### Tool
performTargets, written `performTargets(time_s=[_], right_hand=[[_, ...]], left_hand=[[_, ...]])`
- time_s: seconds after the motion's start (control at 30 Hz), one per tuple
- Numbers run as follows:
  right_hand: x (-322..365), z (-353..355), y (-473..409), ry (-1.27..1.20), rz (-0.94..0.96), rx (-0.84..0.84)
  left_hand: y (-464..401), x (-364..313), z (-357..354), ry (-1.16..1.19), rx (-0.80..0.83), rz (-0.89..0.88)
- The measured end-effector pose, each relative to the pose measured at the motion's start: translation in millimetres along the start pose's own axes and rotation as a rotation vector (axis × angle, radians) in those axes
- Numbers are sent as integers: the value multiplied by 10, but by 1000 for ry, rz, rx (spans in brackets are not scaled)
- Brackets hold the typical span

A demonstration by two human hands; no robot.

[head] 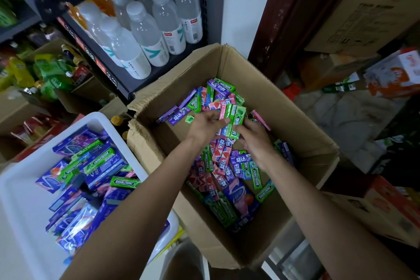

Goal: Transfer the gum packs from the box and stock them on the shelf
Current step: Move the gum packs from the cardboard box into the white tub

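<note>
Gum packs (227, 161) lie loose over the floor of the cardboard box (302, 125), and both my hands are down among them. My left hand (205, 126) has its fingers curled forward against a small bundle of packs (234, 118), pink and green ones standing on end; my right hand (255, 141) meets the same bundle from the right, fingers bent round its near end. Both hands appear to be gripping that bundle together, though I cannot see the fingertips clearly enough to say how firmly.

Around the hands the box holds a good many more: green Doublemint sticks, purple and pink packs, and a larger blue carton (241, 202) near the near wall. Bare cardboard shows at the far and right parts of the floor, so I judge the box partly emptied, with plenty left.

To the left, just beside the box, a white bin (20, 188) already holds a heap of blue cartons and green packs; I take this for the stocking place, though I cannot tell whether it sits on a shelf. Far left of the box, a dark shelf (136, 84) carries clear water bottles (145, 29). Cartons and packaged goods crowd the floor to the right.

The step in hand looks like gathering a handful to carry left.
</note>
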State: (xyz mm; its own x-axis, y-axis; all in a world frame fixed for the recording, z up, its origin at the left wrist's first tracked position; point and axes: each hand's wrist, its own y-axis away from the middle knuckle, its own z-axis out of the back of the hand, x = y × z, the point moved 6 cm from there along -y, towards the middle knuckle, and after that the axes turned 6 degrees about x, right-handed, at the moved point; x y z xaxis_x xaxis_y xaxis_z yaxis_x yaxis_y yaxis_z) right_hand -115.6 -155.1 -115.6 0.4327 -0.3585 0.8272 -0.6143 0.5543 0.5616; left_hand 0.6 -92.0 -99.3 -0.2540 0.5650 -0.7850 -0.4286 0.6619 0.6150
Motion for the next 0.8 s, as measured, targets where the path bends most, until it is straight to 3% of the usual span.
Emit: performTargets(time_s=[0.2, 0.43, 0.6, 0.8], right_hand=[[531, -296, 298, -43, 204, 111], [1044, -1332, 639, -64, 315, 163], [1096, -2350, 756, 14, 316, 207], [598, -3290, 653, 204, 167, 184]], left_hand=[[419, -264, 365, 18, -44, -213], [1173, -328, 1399, 83, -143, -397], [1586, 13, 2280, 151, -144, -368], [1669, 659, 3111, 18, -187, -181]])
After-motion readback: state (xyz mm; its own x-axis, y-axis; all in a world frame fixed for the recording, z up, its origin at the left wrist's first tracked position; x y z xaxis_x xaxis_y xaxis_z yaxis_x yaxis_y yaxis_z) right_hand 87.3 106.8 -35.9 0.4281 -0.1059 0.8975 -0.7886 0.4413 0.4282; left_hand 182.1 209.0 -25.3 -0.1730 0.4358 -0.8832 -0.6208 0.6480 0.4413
